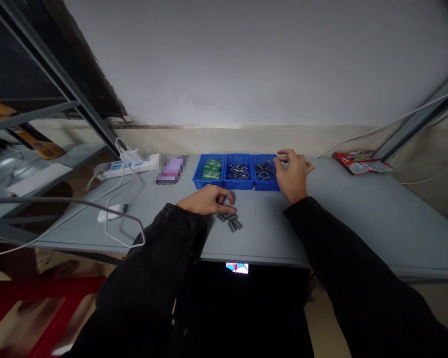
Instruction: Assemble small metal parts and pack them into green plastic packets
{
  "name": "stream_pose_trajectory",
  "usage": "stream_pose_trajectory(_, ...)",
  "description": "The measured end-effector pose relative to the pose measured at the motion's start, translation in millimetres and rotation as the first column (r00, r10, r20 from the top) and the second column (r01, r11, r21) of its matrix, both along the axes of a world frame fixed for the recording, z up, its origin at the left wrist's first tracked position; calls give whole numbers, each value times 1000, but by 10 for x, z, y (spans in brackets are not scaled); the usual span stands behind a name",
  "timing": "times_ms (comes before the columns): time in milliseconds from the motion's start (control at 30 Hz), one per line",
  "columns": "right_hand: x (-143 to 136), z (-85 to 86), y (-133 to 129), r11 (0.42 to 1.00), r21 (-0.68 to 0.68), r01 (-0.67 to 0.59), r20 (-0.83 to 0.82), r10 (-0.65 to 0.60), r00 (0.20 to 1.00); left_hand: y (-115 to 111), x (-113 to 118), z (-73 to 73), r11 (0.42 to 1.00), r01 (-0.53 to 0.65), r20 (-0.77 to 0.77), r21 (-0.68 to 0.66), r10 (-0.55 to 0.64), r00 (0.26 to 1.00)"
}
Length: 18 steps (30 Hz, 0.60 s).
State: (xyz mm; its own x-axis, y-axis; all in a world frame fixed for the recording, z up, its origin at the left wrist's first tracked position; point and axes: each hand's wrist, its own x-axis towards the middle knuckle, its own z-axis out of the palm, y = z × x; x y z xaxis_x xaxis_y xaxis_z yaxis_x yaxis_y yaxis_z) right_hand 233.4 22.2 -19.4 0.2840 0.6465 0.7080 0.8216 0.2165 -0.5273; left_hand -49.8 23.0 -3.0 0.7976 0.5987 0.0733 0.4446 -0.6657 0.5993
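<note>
Straight down from the middle blue bin [239, 185], below the near edge of the grey table [261, 233], a small lit screen [237, 268]; much farther left of that bin, also low down, a red stool-like frame [78, 286], partly cut off. On the table, just to the near side of the middle bin, a loose cluster of dark grey cylindrical pieces [235, 224]. Beside and partly over this cluster, to the near left of the middle bin, the left hand [205, 200] in a black sleeve [164, 263], fingers loosely curled, thumb and forefinger parted, thumb tip right by the pieces; can't tell whether touching. Well left of the middle bin, a white device [110, 214] with a dark end.

Inside the middle bin, a heap of shiny metal pins [239, 171]. Directly to its left, the left bin [207, 184] with green packets [212, 169]; directly to its right, the right bin [266, 186] with more grey pieces [263, 170]. Over this last bin's right side, the right hand [294, 175], thumb and fingers bent close together; can't tell whether pinching anything. Left of the middle bin, beyond the green packets, a blurred purple object [170, 169], then a white power strip [115, 171]. Well right, a red packet [358, 164]. Behind everything, a pale wall [246, 64].
</note>
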Motion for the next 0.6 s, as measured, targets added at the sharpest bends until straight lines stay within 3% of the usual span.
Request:
stream_pose_trajectory(400, -255, 60, -170, 982, 30, -185, 72, 183, 980, -36, 85, -59, 991, 1, 75, 131, -10, 997)
stream_pose_trajectory(600, -355, 52, -221, 971, 41, -234, 117, 228, 967, -55, 109, -37, 997, -61, -6, 57, 61, 998)
